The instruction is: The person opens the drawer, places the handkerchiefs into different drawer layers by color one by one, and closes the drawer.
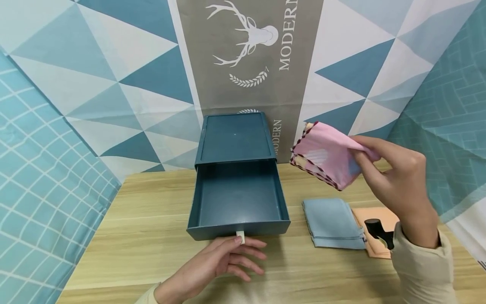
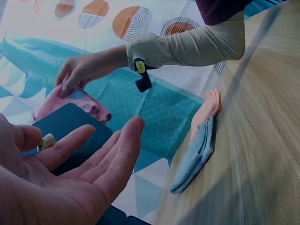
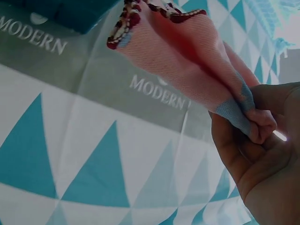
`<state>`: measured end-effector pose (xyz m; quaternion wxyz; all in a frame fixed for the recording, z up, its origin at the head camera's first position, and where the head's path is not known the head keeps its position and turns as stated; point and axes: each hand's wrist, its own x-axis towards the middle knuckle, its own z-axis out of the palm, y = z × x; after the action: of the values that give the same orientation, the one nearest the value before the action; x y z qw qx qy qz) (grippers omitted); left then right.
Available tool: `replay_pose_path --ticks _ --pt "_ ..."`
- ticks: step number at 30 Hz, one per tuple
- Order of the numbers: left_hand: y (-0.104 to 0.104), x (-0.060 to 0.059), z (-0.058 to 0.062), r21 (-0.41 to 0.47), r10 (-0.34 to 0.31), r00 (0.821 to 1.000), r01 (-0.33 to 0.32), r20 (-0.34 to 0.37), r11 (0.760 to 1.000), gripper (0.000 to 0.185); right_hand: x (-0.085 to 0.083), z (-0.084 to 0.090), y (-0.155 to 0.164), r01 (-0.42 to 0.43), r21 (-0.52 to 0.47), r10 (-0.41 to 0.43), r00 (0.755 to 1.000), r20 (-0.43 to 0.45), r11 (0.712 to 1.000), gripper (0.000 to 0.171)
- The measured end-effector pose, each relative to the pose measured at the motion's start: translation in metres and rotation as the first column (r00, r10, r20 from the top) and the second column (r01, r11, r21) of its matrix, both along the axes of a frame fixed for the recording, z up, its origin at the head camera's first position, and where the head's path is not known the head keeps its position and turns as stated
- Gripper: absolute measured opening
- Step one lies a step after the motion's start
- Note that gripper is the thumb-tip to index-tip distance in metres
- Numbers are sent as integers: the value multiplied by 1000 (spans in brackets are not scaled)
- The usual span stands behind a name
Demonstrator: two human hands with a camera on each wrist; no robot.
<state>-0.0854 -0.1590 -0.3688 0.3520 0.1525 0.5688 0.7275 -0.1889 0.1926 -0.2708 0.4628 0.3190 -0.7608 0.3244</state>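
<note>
A dark blue box (image 1: 236, 137) has its drawer (image 1: 239, 200) pulled out toward the front, and the drawer's inside is bare. My left hand (image 1: 218, 261) pinches the drawer's small white pull tab (image 1: 241, 236) between thumb and index finger, the other fingers loosely spread. In the left wrist view the same tab (image 2: 45, 142) shows between thumb and finger. Up to the right of the drawer, my right hand (image 1: 398, 177) pinches a folded pink cloth (image 1: 330, 154) by one end. Dark red and cream trim edges the cloth (image 3: 187, 65), which hangs clear of the table.
A folded light blue cloth (image 1: 334, 223) lies on the wooden table (image 1: 144, 236), right of the drawer. Beside it is a folded peach cloth (image 1: 373, 213), partly hidden by the black wrist camera (image 1: 379, 232). Patterned sheets (image 1: 152, 76) stand behind and at the sides.
</note>
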Motion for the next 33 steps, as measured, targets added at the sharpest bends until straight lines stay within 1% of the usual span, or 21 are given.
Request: replay_pose_path --ticks 5,9,21,28,33 --pt "0 0 0 0 -2 1000 2 4 1000 53 6 11 -19 -58 -51 56 998 -39 997 18" --pt "0 -1 0 6 -4 1000 4 8 1000 53 9 17 -30 -100 -59 96 993 -72 993 21" --pt "2 0 1 8 -4 1000 4 10 1000 52 12 25 -49 -158 -43 151 980 -130 986 28" --pt "2 0 1 -3 0 1000 0 0 1000 52 19 30 -57 -194 -6 191 970 -150 981 30" --pt "2 1 2 -3 0 1000 0 -1 1000 51 24 32 -65 -230 11 229 961 -157 973 28"
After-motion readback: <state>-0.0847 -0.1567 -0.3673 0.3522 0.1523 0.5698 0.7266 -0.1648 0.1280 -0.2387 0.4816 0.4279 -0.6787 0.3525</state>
